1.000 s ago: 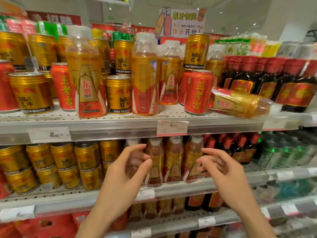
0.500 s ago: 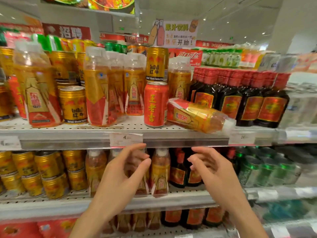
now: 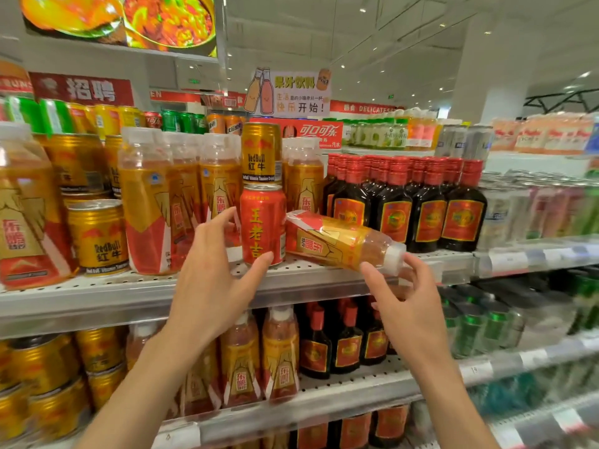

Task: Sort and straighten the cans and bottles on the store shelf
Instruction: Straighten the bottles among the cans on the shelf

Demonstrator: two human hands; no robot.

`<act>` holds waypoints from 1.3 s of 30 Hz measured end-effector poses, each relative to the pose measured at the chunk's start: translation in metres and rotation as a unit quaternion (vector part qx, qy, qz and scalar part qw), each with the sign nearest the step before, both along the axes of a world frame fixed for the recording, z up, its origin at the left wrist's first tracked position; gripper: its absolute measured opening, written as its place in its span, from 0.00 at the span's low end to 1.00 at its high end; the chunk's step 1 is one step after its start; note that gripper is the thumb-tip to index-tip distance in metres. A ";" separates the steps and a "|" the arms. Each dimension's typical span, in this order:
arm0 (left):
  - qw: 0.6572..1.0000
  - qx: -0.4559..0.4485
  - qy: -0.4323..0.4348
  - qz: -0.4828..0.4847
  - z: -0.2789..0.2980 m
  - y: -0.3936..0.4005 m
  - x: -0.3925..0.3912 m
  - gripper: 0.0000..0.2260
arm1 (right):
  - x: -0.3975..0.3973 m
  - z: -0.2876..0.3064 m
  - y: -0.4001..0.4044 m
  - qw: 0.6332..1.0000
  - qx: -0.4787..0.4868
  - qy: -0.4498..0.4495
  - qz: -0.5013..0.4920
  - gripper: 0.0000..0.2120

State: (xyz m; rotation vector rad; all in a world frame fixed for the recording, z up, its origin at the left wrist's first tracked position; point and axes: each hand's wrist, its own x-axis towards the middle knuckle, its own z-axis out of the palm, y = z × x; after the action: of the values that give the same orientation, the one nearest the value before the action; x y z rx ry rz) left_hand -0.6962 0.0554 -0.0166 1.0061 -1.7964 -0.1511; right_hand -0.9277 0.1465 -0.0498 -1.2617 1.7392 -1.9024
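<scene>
On the upper shelf (image 3: 97,299) we see a red can (image 3: 262,225) upright beside a toppled bottle (image 3: 343,243); our left hand (image 3: 210,280) and right hand (image 3: 405,306) hover, fingers spread apart.

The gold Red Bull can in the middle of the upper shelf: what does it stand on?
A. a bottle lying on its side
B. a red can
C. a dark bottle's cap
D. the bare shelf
B: the gold Red Bull can stands directly on top of the red can, which stands on the shelf.
</scene>
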 end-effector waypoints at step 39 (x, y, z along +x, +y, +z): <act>0.996 0.054 0.021 -0.062 0.004 -0.023 0.005 0.38 | 0.024 0.094 -0.103 0.954 0.016 0.290 0.069 0.44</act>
State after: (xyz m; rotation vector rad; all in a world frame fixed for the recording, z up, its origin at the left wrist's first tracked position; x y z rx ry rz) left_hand -0.6910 0.0319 -0.0121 0.9591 -1.8274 -0.3470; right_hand -0.9041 0.0436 0.0437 -2.0181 1.8526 -1.5070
